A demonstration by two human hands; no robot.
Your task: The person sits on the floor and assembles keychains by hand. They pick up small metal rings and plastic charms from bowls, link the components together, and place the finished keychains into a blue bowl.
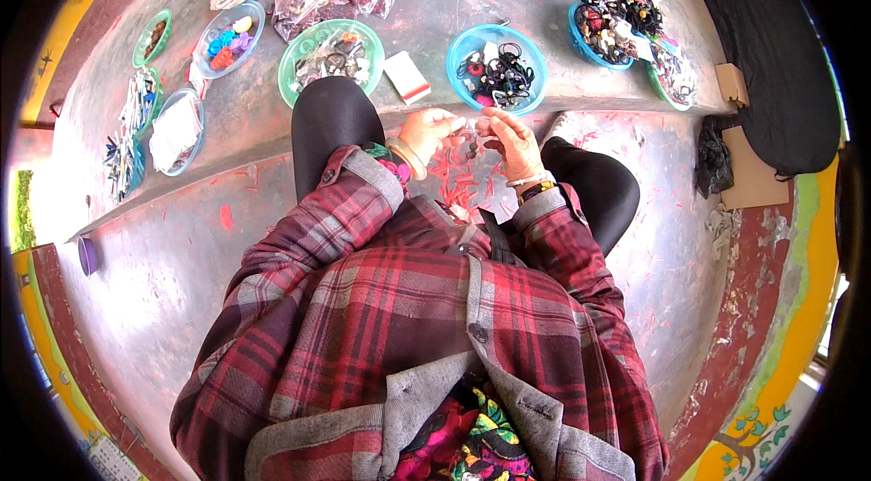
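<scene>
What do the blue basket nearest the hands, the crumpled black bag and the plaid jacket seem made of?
Blue basket: likely moulded plastic, smooth, given its bright, even colour and thin rim. Crumpled black bag: probably thin plastic film, slightly glossy, from its sharp creases. Plaid jacket: matte cloth, judging by soft folds; fibre unclear.

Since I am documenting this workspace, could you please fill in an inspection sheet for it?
Surface: grey ledge and lower grey floor, with reddish marks.
Job's things: small item between the grips, too small to identify; blue basket and green basket ahead, both loaded.
Clutter: red scraps on the floor; red-and-white box between those baskets.
Grips: left grip and right grip, pinching the small item.
Cables: nothing seen; only black cord-like loops in the blue basket.
Surroundings: cardboard and black plastic bag at right; purple cup at left.
</scene>
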